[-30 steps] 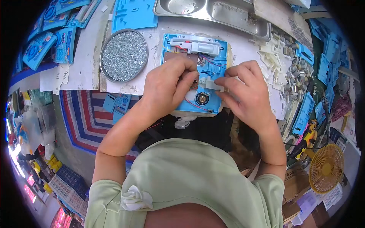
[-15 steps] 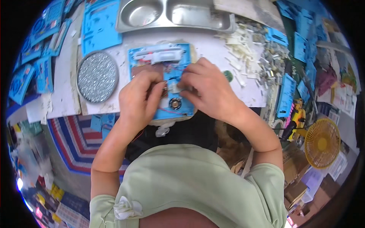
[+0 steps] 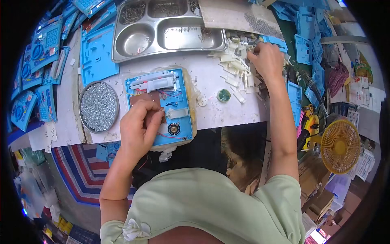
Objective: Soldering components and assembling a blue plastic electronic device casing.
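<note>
Blue casing [image 3: 183,123] — under left fingers [image 3: 149,106]

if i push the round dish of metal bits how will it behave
The dish is probably heavy for its size, being full of metal bits. It looks wide and shallow, so it seems likelier to slide than tip. A hard shove might spill the loose bits.

Blue case [image 3: 178,103]: lies flat and open before you; a pale block [image 3: 178,113] sits beside its round black speaker [image 3: 174,129].
White bits [image 3: 237,67]: a messy heap to your right.
</note>
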A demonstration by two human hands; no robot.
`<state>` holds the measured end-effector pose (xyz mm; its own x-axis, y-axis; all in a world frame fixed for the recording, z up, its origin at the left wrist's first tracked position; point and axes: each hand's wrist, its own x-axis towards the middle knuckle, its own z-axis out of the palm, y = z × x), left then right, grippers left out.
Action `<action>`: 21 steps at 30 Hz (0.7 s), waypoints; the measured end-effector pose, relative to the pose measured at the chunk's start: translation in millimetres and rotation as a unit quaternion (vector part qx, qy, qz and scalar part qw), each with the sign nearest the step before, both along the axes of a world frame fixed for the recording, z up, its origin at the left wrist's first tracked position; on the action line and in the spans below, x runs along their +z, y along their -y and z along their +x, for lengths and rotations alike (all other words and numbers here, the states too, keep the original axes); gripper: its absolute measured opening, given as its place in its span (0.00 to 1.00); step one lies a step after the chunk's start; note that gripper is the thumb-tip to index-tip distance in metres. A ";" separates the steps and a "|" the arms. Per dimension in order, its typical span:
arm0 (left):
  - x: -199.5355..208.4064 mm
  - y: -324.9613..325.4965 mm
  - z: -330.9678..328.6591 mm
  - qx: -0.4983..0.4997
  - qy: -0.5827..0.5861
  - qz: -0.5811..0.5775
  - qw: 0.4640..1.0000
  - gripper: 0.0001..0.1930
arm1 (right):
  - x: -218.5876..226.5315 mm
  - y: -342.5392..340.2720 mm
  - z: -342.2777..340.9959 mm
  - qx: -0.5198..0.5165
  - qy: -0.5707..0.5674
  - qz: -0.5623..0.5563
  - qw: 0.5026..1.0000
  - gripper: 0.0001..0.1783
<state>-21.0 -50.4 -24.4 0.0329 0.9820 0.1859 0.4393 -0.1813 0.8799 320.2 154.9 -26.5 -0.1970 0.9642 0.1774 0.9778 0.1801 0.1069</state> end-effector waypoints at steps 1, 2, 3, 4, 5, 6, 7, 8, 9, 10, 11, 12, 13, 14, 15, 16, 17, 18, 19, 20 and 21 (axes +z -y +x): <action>5.4 -1.3 0.4 0.014 0.023 -0.011 1.000 0.07 | 4.7 5.1 -3.8 0.038 -0.039 0.027 0.998 0.15; 14.3 -4.5 3.5 0.027 0.046 -0.020 0.998 0.08 | 13.0 11.9 -7.2 0.075 -0.076 0.056 0.993 0.13; 25.2 -7.4 7.9 0.041 0.068 -0.030 0.996 0.10 | 26.0 24.6 -21.5 0.140 -0.116 0.075 0.980 0.11; 41.8 -15.7 15.1 0.013 0.039 -0.050 0.998 0.10 | 40.3 44.0 -42.7 0.203 -0.155 0.092 0.962 0.10; 60.3 -30.5 24.7 -0.017 0.011 -0.069 0.997 0.11 | 49.2 65.5 -61.5 0.233 -0.231 0.035 0.944 0.10; 70.5 -44.4 30.5 -0.050 -0.017 -0.087 0.995 0.13 | 57.8 85.8 -77.0 0.260 -0.303 -0.020 0.917 0.11; 69.9 -57.2 32.2 -0.105 -0.027 -0.113 0.988 0.12 | 65.6 104.2 -87.5 0.272 -0.320 -0.043 0.907 0.11; 68.1 -70.5 34.2 -0.159 -0.038 -0.139 0.977 0.11 | 71.6 117.0 -91.4 0.284 -0.336 -0.066 0.896 0.11; 68.9 -78.2 35.6 -0.212 -0.050 -0.165 0.962 0.10 | 73.7 123.1 -87.9 0.272 -0.370 -0.106 0.882 0.10; 70.0 -81.4 36.5 -0.252 -0.060 -0.143 0.955 0.11 | 71.8 127.6 -81.4 0.257 -0.403 -0.146 0.866 0.10; 71.2 -84.3 36.5 -0.291 -0.071 -0.122 0.946 0.12 | 70.7 130.5 -74.6 0.241 -0.436 -0.186 0.847 0.10; 72.5 -87.1 37.3 -0.330 -0.081 -0.101 0.935 0.13 | 71.3 131.6 -66.8 0.227 -0.465 -0.237 0.822 0.10; 73.5 -88.0 41.5 -0.357 -0.103 -0.122 0.920 0.14 | 71.7 133.0 -57.5 0.213 -0.491 -0.288 0.794 0.09; 77.2 -94.7 45.5 -0.399 -0.100 -0.138 0.901 0.15 | 71.5 134.6 -49.4 0.198 -0.516 -0.339 0.761 0.10; 82.9 -107.3 49.0 -0.440 -0.097 -0.153 0.880 0.16 | 65.2 137.9 -42.3 0.170 -0.571 -0.338 0.729 0.11; 85.4 -122.4 53.7 -0.479 -0.096 -0.168 0.856 0.17 | 53.9 142.4 -34.4 0.142 -0.623 -0.335 0.693 0.12; 84.3 -142.9 56.0 -0.423 -0.122 -0.138 0.887 0.19 | 48.4 144.6 -30.2 0.117 -0.672 -0.333 0.651 0.14; 80.7 -170.9 58.8 -0.370 -0.144 -0.105 0.912 0.21 | 50.0 146.7 -26.2 0.085 -0.702 -0.321 0.630 0.15; 59.7 -200.6 56.5 -0.261 -0.207 0.050 0.942 0.25 | 52.9 147.1 -24.6 0.058 -0.730 -0.312 0.605 0.17; 33.2 -223.2 55.8 -0.143 -0.261 0.205 0.932 0.30 | 53.8 147.0 -22.4 0.031 -0.757 -0.302 0.579 0.19; 24.7 -232.8 61.0 -0.097 -0.301 0.161 0.935 0.30 | 49.4 148.7 -17.0 0.028 -0.765 -0.295 0.572 0.26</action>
